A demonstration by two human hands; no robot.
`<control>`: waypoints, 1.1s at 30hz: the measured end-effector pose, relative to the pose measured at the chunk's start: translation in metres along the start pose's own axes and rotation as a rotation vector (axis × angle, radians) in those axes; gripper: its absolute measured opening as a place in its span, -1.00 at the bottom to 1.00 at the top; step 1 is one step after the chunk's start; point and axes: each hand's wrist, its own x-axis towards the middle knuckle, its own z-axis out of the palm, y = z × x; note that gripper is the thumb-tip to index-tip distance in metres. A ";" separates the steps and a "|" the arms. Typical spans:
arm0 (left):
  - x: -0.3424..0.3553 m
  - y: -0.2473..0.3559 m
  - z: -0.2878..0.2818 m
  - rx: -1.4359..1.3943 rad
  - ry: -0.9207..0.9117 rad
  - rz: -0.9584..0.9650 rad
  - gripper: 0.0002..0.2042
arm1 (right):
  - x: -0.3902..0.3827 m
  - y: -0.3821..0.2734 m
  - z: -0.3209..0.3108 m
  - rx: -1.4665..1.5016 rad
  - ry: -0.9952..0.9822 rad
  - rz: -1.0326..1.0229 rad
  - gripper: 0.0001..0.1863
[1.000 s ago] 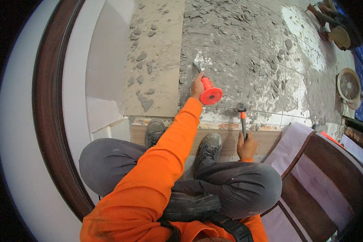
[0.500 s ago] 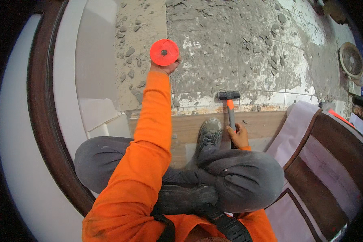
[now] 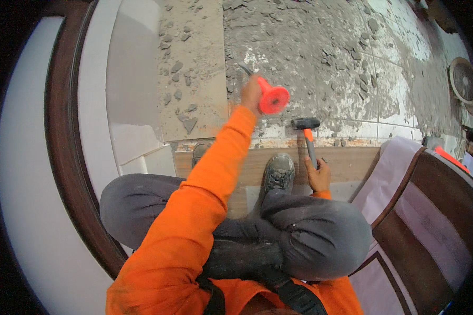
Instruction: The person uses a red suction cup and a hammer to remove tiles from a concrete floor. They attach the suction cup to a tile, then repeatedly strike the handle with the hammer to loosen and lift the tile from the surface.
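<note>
My left hand [image 3: 252, 96] is closed round a chisel [image 3: 273, 98] with a bright red-orange guard. The guard's round end faces up and to the right, while the dark metal tip points away at the upper left, over the rubble-covered floor [image 3: 284, 63]. To the right, my right hand [image 3: 319, 175] grips the grey and orange handle of a hammer [image 3: 305, 124]. Its black head is at the far end, above the pale strip of floor edge. Part of the handle is hidden behind my fingers.
Broken grey chips [image 3: 362, 79] lie scattered over the dusty floor. A wood-look strip [image 3: 236, 157] runs near my shoe [image 3: 278, 172]. At the right stands a brown and white padded piece of furniture [image 3: 425, 210]; beyond it is a round fan [image 3: 463, 80]. A white wall [image 3: 131, 79] borders the left.
My left hand has swung right and nearer with the chisel, tilting it so the tip now shows. The hammer in my right hand has shifted only slightly.
</note>
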 end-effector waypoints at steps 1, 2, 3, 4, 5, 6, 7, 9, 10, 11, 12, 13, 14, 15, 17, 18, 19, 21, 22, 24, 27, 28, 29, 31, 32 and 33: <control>-0.004 -0.023 0.001 -0.086 -0.011 -0.037 -0.84 | 0.001 0.001 -0.007 0.032 -0.054 0.035 -0.44; -0.007 -0.046 -0.001 -0.172 -0.019 -0.072 -0.84 | -0.005 -0.001 -0.011 0.129 -0.086 0.060 -0.48; -0.019 -0.065 0.010 -0.124 0.035 -0.118 -0.81 | -0.011 0.000 -0.018 0.219 -0.104 0.093 -0.51; -0.032 -0.077 0.016 -0.074 0.098 -0.157 -0.79 | -0.027 -0.009 -0.023 0.378 -0.105 0.113 -0.56; -0.041 -0.085 0.017 -0.057 0.065 -0.161 -0.77 | -0.038 -0.020 -0.027 0.537 -0.105 0.134 -0.60; -0.050 -0.090 0.020 -0.039 0.025 -0.164 -0.75 | -0.045 -0.040 -0.035 0.556 -0.045 0.006 -0.63; -0.054 -0.089 0.012 -0.014 0.007 -0.157 -0.73 | -0.051 -0.062 -0.035 0.586 -0.008 -0.118 -0.67; -0.058 -0.081 0.003 -0.047 0.011 -0.173 -0.69 | -0.051 -0.076 -0.034 0.571 0.100 -0.281 -0.71; -0.055 -0.080 0.007 -0.077 0.018 -0.202 -0.69 | -0.045 -0.077 -0.038 0.524 0.172 -0.322 -0.72; -0.054 -0.078 0.011 -0.107 0.029 -0.230 -0.69 | -0.041 -0.077 -0.042 0.478 0.241 -0.362 -0.73; -0.052 -0.075 0.014 -0.105 0.015 -0.204 -0.74 | -0.043 -0.075 -0.055 0.498 0.134 -0.309 -0.68; -0.051 -0.074 0.013 -0.101 0.007 -0.176 -0.77 | -0.043 -0.073 -0.056 0.564 0.069 -0.295 -0.66; -0.051 -0.073 0.012 -0.097 -0.001 -0.149 -0.79 | -0.043 -0.071 -0.056 0.630 0.002 -0.281 -0.63; -0.049 -0.079 0.005 0.237 0.020 0.087 -0.79 | -0.043 -0.069 -0.056 0.695 -0.066 -0.266 -0.60; -0.040 -0.090 -0.010 0.899 0.074 0.573 -0.79 | -0.044 -0.067 -0.050 0.661 -0.058 -0.365 -0.51; -0.036 -0.089 -0.013 0.624 0.032 0.372 -0.78 | -0.043 -0.066 -0.049 0.642 -0.055 -0.412 -0.47; -0.038 -0.079 -0.012 0.348 -0.011 0.169 -0.78 | -0.042 -0.065 -0.050 0.601 -0.047 -0.459 -0.44; -0.043 -0.067 -0.004 -0.024 -0.017 -0.089 -0.76 | -0.040 -0.065 -0.052 0.522 -0.027 -0.557 -0.34; -0.046 -0.063 -0.001 -0.119 0.031 -0.140 -0.75 | -0.041 -0.074 -0.053 0.487 -0.027 -0.596 -0.40; -0.043 -0.061 -0.006 -0.144 0.019 -0.106 -0.73 | -0.044 -0.084 -0.056 0.430 -0.058 -0.620 -0.45; -0.025 -0.068 -0.023 -0.124 -0.101 -0.024 -0.72 | -0.044 -0.092 -0.049 0.251 -0.052 -0.644 -0.48; -0.020 -0.066 -0.019 -0.247 -0.106 -0.103 -0.73 | -0.040 -0.091 -0.048 0.148 -0.042 -0.646 -0.48; -0.017 -0.065 -0.017 -0.368 -0.110 -0.181 -0.75 | -0.036 -0.089 -0.047 0.047 -0.031 -0.647 -0.49; -0.028 -0.069 -0.016 0.350 -0.047 0.134 -0.76 | -0.032 -0.082 -0.050 0.011 -0.090 -0.571 -0.54; -0.032 -0.068 -0.015 0.533 -0.041 0.215 -0.76 | -0.036 -0.080 -0.054 0.122 -0.123 -0.550 -0.55; -0.033 -0.065 -0.013 0.715 -0.022 0.304 -0.77 | -0.036 -0.080 -0.056 0.248 -0.138 -0.556 -0.55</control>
